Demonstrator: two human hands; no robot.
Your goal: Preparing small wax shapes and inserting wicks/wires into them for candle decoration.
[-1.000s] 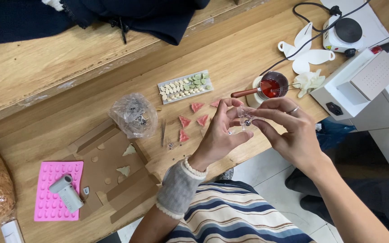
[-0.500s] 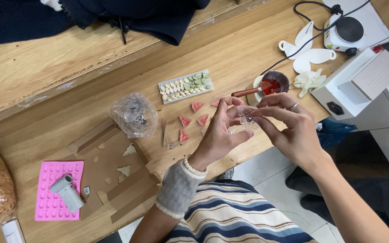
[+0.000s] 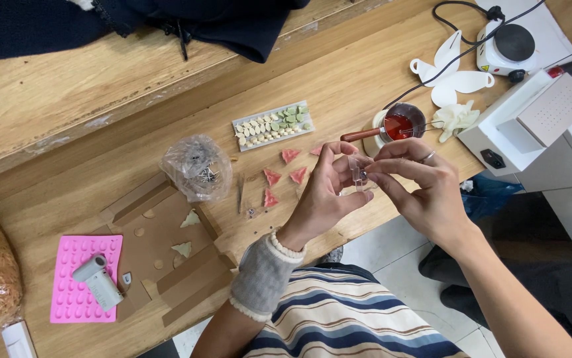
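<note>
From the head camera I see both hands raised just above the near edge of the wooden bench point(image 3: 166, 86). My left hand point(image 3: 322, 199) is cupped with fingers spread, its thumb and forefinger pinching one side of a small clear plastic piece point(image 3: 359, 174). My right hand point(image 3: 425, 192) meets it from the other side, fingertips closed on the same piece, a ring on one finger. What sits inside the piece is too small to tell.

Below the hands lie red triangular pieces point(image 3: 284, 176) on the bench, with tweezers point(image 3: 240, 192) just beside them and a crumpled clear bag point(image 3: 195, 167) further left. A tray of pale and green pieces point(image 3: 271, 126) sits beyond; a small pot of red liquid point(image 3: 397, 126) stands near the right hand, a hotplate point(image 3: 508, 46) further off.

To do this pinch well, I judge light, even pressure from both sides matters, and keeping the piece over the bench, well clear of the red pot.
</note>
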